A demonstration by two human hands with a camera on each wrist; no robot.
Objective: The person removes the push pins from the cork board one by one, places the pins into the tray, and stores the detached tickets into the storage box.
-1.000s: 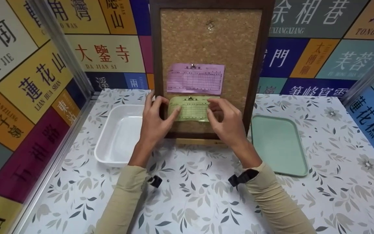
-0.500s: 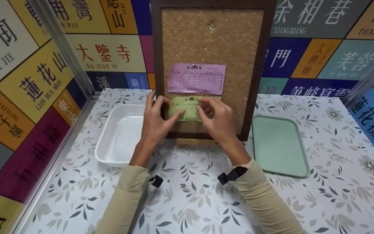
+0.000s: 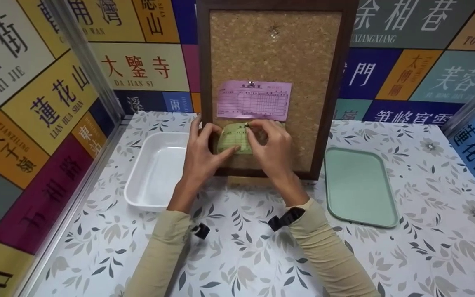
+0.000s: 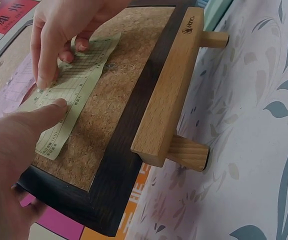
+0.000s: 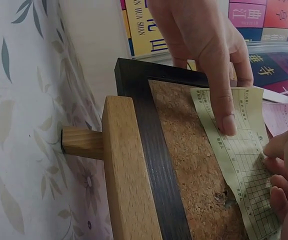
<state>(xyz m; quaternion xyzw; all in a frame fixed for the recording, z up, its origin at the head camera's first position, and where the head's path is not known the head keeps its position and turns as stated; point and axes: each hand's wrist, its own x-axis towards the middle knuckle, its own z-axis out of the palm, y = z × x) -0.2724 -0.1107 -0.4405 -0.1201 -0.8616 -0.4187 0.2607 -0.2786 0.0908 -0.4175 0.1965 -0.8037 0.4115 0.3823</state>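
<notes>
A framed corkboard stands upright on a wooden easel base. On its lower part lies a green receipt slip, below a pink receipt slip that is pinned at its top. My left hand holds the board's left edge, its thumb pressing on the green slip and its fingers reaching round the frame. Thumb and index finger of my right hand pinch a small shiny pushpin at the green slip's top edge. The right hand covers the right part of that slip in the head view.
A white basin stands left of the board, partly behind the left hand. To the right lies a green tray. Another shiny pin cluster shows high on the cork. The tablecloth is leaf-patterned; lettered panels stand behind.
My right hand has moved left across the green slip, from its right side to the pin at the top. The left thumb has slid slightly right and down on the slip.
</notes>
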